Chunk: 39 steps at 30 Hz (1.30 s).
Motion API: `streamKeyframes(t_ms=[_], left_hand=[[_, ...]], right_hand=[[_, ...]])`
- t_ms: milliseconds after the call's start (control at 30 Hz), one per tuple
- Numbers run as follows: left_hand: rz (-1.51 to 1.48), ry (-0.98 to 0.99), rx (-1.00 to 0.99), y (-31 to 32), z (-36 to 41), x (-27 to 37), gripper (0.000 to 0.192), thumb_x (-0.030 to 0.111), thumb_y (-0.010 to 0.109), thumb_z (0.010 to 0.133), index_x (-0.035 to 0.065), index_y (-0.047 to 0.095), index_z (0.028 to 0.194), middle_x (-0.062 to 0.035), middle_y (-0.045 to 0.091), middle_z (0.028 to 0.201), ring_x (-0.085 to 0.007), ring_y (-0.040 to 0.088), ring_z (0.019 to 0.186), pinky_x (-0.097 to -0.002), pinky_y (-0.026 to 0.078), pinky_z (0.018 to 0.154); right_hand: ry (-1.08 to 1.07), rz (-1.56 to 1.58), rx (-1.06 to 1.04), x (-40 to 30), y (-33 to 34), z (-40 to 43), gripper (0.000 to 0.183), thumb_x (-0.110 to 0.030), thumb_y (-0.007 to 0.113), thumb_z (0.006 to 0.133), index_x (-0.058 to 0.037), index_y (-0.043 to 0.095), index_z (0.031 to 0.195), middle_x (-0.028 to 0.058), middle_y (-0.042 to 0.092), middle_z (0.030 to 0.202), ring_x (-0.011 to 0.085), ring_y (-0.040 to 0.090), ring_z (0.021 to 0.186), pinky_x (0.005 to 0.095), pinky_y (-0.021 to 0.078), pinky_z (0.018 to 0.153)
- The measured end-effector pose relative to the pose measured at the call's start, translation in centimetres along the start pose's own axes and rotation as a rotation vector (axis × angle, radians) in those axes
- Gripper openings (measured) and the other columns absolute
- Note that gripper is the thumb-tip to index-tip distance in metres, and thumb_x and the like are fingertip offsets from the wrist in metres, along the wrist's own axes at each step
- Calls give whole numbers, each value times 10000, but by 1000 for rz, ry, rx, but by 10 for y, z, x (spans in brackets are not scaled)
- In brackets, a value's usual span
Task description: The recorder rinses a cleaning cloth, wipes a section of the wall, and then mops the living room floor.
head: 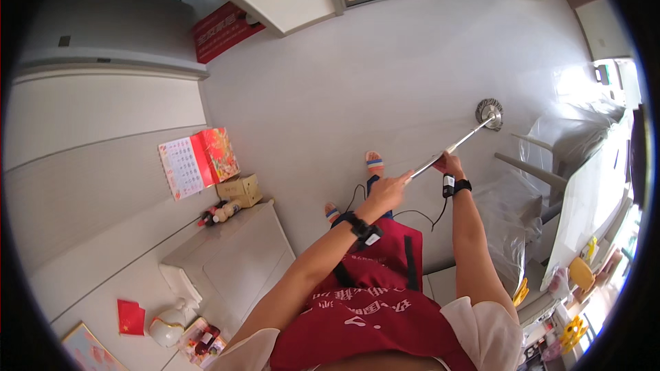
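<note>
A round mop head with grey strands [490,114] rests on the pale floor at the right, joined to a thin metal mop handle [466,139]. Around the upper end of that handle my left hand [389,191] is closed. Farther down the handle, nearer the mop head, my right hand [450,164] grips it; some of its fingers are hidden behind the pole. Both wrists wear black straps with small devices. A dark red apron [361,330] with white writing covers my front, and my feet in striped sandals [375,161] stand below.
Plastic-wrapped chairs [508,211] and a white table [585,206] stand at the right. A white cabinet [242,252] is at the left, with bottles [227,211] and a cardboard box [240,190]. Thin black cables [412,212] hang near my legs. A red sign [224,31] leans at the upper left.
</note>
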State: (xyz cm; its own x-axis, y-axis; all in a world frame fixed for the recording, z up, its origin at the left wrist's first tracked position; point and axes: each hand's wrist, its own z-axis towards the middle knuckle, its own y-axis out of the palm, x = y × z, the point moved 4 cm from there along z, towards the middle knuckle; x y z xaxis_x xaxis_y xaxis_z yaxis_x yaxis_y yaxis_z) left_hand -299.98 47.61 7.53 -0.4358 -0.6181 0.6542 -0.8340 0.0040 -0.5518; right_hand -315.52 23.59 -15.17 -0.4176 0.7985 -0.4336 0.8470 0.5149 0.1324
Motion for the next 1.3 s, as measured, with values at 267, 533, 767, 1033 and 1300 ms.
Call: streamKeyframes(t_ms=[267, 533, 767, 1033, 1300], left_hand=[[10, -343, 63, -96, -266, -107, 636, 144, 607, 830, 367, 413, 1393, -186, 651, 866, -389, 619, 782, -468, 487, 705], [53, -660, 295, -102, -595, -167, 607, 143, 639, 787, 359, 494, 1335, -173, 656, 827, -372, 623, 776, -464, 487, 703], [168, -894, 438, -92, -730, -169, 648, 112, 699, 716, 317, 536, 1309, -134, 675, 889, -361, 622, 799, -454, 499, 737], [429, -786, 489, -124, -729, -192, 644, 71, 712, 684, 268, 564, 1279, -140, 639, 794, -332, 604, 741, -452, 477, 689], [380, -733, 336, -176, -679, -162, 630, 29, 718, 656, 268, 614, 1230, -152, 668, 873, -355, 596, 772, -436, 480, 753]], right_hand=[[179, -239, -329, 151, 245, -134, 296, -214, 453, 975, 45, 521, 1101, 214, 649, 1014, 358, 659, 934, 458, 572, 810], [410, -379, -922, 400, 448, -292, 340, -265, 485, 975, 40, 517, 1121, 210, 628, 1047, 351, 644, 960, 469, 551, 865], [719, -222, -943, 527, 575, -409, 248, -166, 481, 966, 67, 502, 1048, 241, 608, 1055, 383, 628, 995, 494, 522, 916], [632, -84, -830, 560, 630, -401, 213, -161, 500, 938, 44, 494, 996, 197, 612, 926, 363, 649, 870, 530, 540, 847], [544, 86, -737, 478, 592, -391, 248, -178, 521, 939, 49, 501, 1035, 197, 607, 923, 365, 654, 807, 489, 576, 791]])
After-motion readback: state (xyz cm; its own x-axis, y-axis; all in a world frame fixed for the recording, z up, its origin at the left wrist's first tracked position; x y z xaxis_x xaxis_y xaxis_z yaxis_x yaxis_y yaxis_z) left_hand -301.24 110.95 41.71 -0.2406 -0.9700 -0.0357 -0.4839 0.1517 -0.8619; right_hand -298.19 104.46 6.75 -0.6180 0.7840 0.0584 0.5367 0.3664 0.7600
